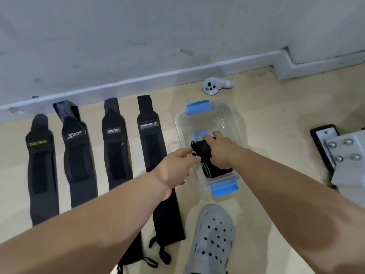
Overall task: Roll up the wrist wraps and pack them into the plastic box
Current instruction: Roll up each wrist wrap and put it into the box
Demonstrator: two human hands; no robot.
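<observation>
A clear plastic box [180,123] with blue latches stands on the floor. My right hand [221,151] grips a rolled black wrist wrap [202,150] inside the box. My left hand [177,167] pinches the same roll at its left end, by the thumb loop. Another rolled black wrap [215,172] lies in the box's near end, just below the held one. Several black wrist wraps lie flat in a row to the left: one marked XUEYING [40,165], an XTEP one [78,159], a third [115,147] and a MANUEKLEAR one [151,139].
A white handheld controller [214,87] lies by the skirting board beyond the box. A grey clog shoe [212,240] stands just in front of the box. A metal bracket with bolts [341,153] sits at the right. The wall runs along the far side.
</observation>
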